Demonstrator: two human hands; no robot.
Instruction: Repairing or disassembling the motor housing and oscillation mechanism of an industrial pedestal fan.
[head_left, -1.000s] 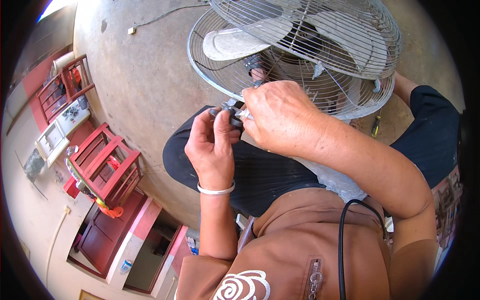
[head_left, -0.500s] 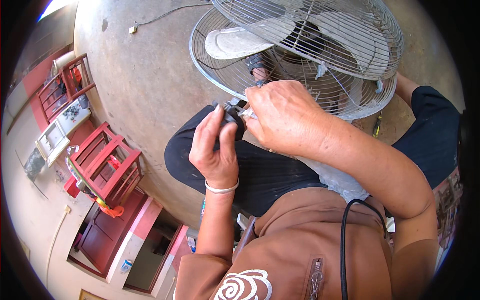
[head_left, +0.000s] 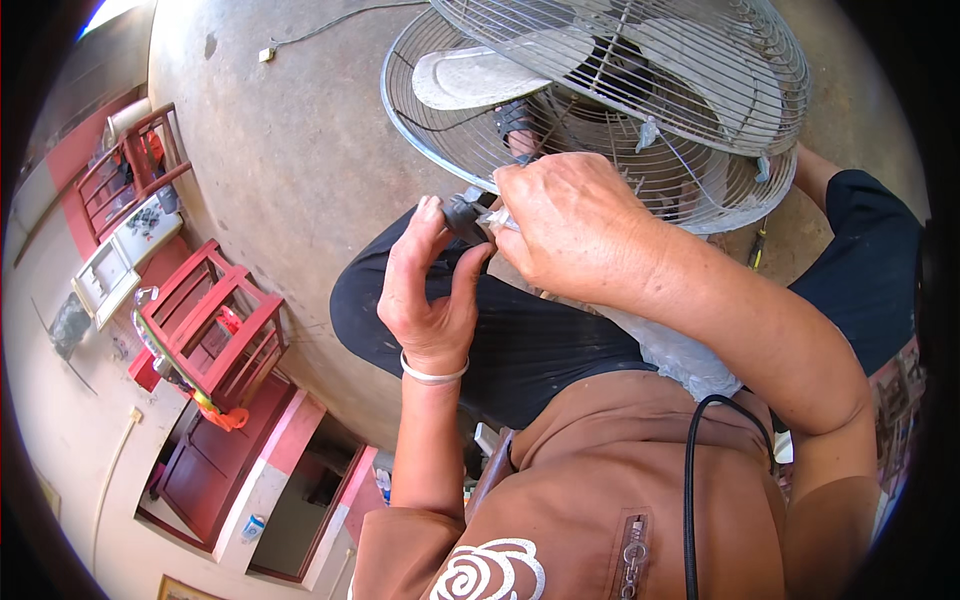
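Observation:
Above my lap, my left hand (head_left: pixel 428 295) pinches a small dark grey round part (head_left: pixel 464 216) between its thumb and fingertips. My right hand (head_left: pixel 575 225) is closed beside it, back of the hand up. A pale, thin bit (head_left: pixel 499 217) sticks out from under its fingers and meets the dark part; I cannot make out its kind. Just beyond my hands stands a large fan with a round wire guard (head_left: pixel 440 150). Its front grille (head_left: pixel 690 60) sits tilted over the pale blades (head_left: pixel 490 75).
A yellow-and-black screwdriver (head_left: pixel 757 246) lies right of the fan. Clear plastic (head_left: pixel 690 355) rests on my lap, and a black cord (head_left: pixel 688 480) hangs over my shirt. Red wooden chairs (head_left: pixel 215 320) stand at the left. A cable with a pale plug (head_left: pixel 266 54) lies on the concrete floor.
My left fingers have straightened and shifted on the dark part, which has turned and moved slightly right. The right hand has stayed nearly in place.

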